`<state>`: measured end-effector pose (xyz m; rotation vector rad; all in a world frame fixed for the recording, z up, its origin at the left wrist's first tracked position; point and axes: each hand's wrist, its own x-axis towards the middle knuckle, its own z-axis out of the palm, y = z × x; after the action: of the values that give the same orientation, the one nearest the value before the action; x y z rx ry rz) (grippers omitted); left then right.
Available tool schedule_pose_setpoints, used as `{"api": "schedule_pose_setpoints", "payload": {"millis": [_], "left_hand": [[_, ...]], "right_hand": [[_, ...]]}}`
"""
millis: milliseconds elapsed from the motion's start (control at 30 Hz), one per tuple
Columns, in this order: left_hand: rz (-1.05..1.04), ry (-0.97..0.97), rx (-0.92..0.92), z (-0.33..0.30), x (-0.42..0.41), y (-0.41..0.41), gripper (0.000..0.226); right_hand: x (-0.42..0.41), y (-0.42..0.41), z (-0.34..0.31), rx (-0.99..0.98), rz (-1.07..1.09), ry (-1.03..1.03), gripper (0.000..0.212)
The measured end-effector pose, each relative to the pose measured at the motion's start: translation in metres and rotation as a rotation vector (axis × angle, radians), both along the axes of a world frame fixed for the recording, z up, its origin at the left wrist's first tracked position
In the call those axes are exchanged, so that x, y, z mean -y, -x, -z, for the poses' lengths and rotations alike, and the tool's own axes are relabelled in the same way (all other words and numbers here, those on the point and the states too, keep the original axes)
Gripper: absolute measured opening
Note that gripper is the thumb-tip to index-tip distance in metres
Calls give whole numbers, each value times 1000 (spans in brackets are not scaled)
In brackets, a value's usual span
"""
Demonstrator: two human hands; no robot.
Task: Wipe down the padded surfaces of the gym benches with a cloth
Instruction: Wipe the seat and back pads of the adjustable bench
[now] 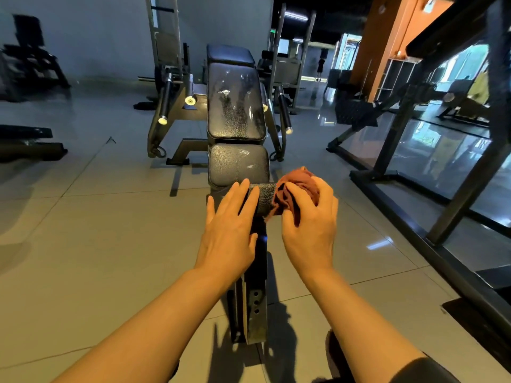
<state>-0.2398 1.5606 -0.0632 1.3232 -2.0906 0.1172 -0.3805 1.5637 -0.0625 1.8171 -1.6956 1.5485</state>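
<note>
A black padded gym bench stands straight ahead, with a long back pad (235,103) showing streaks and a square seat pad (239,164) nearer me. At its near end sits a padded leg roller (264,196). My right hand (309,217) grips a reddish-brown cloth (300,181) wrapped over the roller's right end. With straight fingers, my left hand (231,225) rests flat on the roller's left part. The bench's metal base beam (255,299) runs toward me between my forearms.
A dark machine frame (431,167) with a long floor rail lies to the right beside glass panels. More benches (27,142) stand at the left, and a rack (168,73) behind the bench. Bare tiled floor (110,244) spreads on the left.
</note>
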Motion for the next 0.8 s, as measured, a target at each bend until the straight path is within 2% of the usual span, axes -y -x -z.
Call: {"api": "schedule_pose_setpoints", "payload": {"millis": [67,133,200,300,400,467,633,700,800], "left_hand": [[-3,5,15,1,-2,0,89],[-12,-1,23,1,-3,2,89],[-21,5,17,1,-4,4,89],[-29,15,-5,0,-4,7,89],[-26,31,-14,-1,-3,13,87],[-23,41,-8,1,-3,19,87],[-46,36,13,5,-3,21,88],[-37,41,13,2,-4,20,89],[-34,45,22,0,-4,19,88]], "right_hand": [[6,1,-1,-89,-15,-79,47],[6,4,3,-114,5,-105,45],[0,8,6,-77,24,-91,31],[-4,13,0,89,65,-72,8],[2,9,-6,57,-44,13,21],[9,4,-3,-5,-140,-38,30],[5,10,8,-39,4,-45,12],[4,13,5,-34,36,-55,18],[6,9,2,-105,-85,-91,48]]}}
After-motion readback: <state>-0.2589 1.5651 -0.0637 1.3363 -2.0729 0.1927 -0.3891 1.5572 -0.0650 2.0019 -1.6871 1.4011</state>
